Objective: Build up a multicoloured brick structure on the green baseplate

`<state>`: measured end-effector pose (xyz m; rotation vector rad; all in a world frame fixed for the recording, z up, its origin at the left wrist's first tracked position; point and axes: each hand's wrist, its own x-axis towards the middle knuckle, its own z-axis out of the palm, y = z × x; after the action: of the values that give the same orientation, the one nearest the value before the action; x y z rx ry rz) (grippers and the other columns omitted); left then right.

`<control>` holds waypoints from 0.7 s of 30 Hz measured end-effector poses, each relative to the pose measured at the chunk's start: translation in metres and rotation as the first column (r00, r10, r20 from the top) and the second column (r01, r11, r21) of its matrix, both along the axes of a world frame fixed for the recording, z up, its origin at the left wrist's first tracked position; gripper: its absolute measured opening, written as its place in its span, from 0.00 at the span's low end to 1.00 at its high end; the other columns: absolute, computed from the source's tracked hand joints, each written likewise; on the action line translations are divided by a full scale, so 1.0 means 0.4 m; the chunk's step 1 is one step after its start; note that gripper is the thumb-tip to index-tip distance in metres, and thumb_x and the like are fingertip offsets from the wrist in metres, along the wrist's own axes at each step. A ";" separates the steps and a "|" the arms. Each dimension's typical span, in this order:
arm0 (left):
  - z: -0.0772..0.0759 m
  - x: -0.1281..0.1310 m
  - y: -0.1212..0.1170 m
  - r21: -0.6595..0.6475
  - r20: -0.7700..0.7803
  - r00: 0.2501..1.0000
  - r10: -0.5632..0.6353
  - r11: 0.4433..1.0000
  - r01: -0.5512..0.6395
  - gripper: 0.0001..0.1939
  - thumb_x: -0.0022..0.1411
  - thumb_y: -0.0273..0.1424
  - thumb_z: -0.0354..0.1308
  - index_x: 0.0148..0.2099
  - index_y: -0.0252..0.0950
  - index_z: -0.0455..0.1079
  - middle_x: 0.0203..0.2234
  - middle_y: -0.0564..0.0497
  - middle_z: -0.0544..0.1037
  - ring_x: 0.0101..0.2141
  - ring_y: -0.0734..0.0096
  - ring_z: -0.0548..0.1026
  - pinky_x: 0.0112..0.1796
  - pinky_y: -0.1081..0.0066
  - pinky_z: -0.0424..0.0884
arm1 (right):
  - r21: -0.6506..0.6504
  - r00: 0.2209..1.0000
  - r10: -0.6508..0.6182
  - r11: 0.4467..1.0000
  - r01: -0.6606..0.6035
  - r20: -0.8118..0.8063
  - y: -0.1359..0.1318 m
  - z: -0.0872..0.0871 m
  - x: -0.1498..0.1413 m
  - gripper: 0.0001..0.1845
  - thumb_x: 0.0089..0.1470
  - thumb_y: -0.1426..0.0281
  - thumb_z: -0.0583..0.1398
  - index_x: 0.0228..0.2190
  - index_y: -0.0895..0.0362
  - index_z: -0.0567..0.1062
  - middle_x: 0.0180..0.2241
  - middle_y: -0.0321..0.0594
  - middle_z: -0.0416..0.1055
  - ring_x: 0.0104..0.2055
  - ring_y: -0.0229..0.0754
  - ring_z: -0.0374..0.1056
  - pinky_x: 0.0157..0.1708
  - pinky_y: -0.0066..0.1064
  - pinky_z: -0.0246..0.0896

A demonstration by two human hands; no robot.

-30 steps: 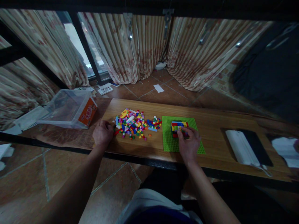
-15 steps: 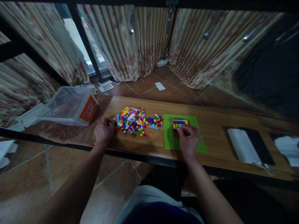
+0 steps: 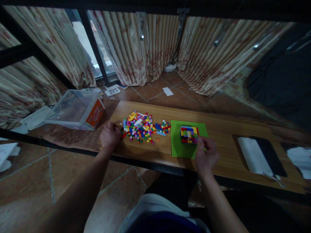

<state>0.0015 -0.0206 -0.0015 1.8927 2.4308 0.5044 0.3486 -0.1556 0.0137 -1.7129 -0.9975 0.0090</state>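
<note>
My left hand point(image 3: 110, 136) rests at the left edge of a pile of small colourful toy bricks point(image 3: 139, 126), its fingers curled in. A dark bit shows by its fingertips, too small to name. On the green baseplate point(image 3: 177, 147) stands a low rectangular build of bricks point(image 3: 188, 134) in red, blue, yellow and other colours. At the build's lower right corner is my right hand point(image 3: 206, 153), thumb and forefinger drawn together and the other fingers bent. Whatever those fingertips may hold is hidden; whether they touch the build I cannot tell.
A clear plastic box point(image 3: 75, 110) with an orange label is left of the wooden table top point(image 3: 150, 153). A white pouch point(image 3: 255, 155) lies beside a dark flat thing point(image 3: 270, 157) on the right, with white paper point(image 3: 300, 158) farther right. Curtains point(image 3: 157, 48) hang behind.
My right hand has moved right and slightly toward me, from over the build to its corner, so more of the build shows. My left hand stays by the pile. The view has shifted slightly.
</note>
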 end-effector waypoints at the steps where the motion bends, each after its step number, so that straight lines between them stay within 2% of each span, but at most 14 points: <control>1: 0.000 0.000 0.000 0.002 -0.001 1.000 0.001 1.000 -0.001 0.11 0.62 0.32 0.48 0.42 0.37 0.71 0.40 0.44 0.77 0.40 0.56 0.75 0.34 0.65 0.65 | -0.009 1.000 0.025 1.000 -0.025 -0.005 -0.008 0.005 -0.014 0.16 0.59 0.60 0.57 0.32 0.59 0.77 0.34 0.45 0.75 0.38 0.46 0.71 0.41 0.39 0.64; 5: 0.000 0.002 -0.001 0.002 0.006 1.000 -0.001 1.000 0.001 0.11 0.62 0.31 0.48 0.42 0.37 0.71 0.41 0.43 0.77 0.41 0.58 0.75 0.36 0.65 0.65 | -0.103 0.971 0.239 0.966 -0.237 0.009 -0.030 0.001 -0.088 0.14 0.60 0.61 0.55 0.36 0.56 0.77 0.37 0.44 0.76 0.40 0.45 0.71 0.43 0.39 0.65; 8: 0.001 0.002 -0.002 -0.013 0.011 1.000 -0.004 1.000 0.005 0.11 0.63 0.31 0.48 0.42 0.37 0.71 0.41 0.44 0.76 0.41 0.58 0.74 0.36 0.66 0.65 | -0.195 0.907 0.421 0.890 -0.413 0.000 -0.029 -0.019 -0.146 0.13 0.61 0.62 0.54 0.38 0.54 0.77 0.38 0.43 0.75 0.40 0.44 0.71 0.41 0.38 0.67; 10: 0.001 0.001 -0.003 -0.013 0.014 1.000 -0.005 1.000 0.005 0.11 0.63 0.31 0.48 0.42 0.37 0.71 0.40 0.44 0.76 0.41 0.58 0.74 0.36 0.66 0.65 | -0.232 0.869 0.495 0.848 -0.477 0.021 -0.018 -0.031 -0.177 0.13 0.61 0.64 0.54 0.38 0.54 0.77 0.38 0.44 0.75 0.41 0.45 0.71 0.43 0.38 0.66; 15: 0.001 0.002 -0.006 0.011 0.032 0.999 -0.013 1.000 0.013 0.11 0.63 0.30 0.48 0.42 0.37 0.71 0.40 0.44 0.76 0.40 0.59 0.74 0.36 0.66 0.65 | -0.319 0.813 0.569 0.798 -0.512 0.120 0.029 -0.048 -0.217 0.13 0.61 0.67 0.53 0.40 0.55 0.77 0.41 0.44 0.74 0.45 0.47 0.68 0.47 0.40 0.63; 21: -0.001 0.002 -0.004 0.007 0.031 0.999 -0.004 1.000 0.004 0.11 0.62 0.30 0.48 0.42 0.37 0.71 0.40 0.44 0.76 0.40 0.59 0.74 0.36 0.66 0.65 | -0.417 0.811 0.538 0.807 -0.417 0.231 0.080 -0.062 -0.229 0.14 0.60 0.70 0.53 0.41 0.56 0.77 0.40 0.45 0.72 0.44 0.48 0.66 0.46 0.40 0.61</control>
<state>0.0023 -0.0223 -0.0020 1.8770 2.4086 0.5387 0.2570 -0.1235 -0.0111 -1.7573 -1.7721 0.2473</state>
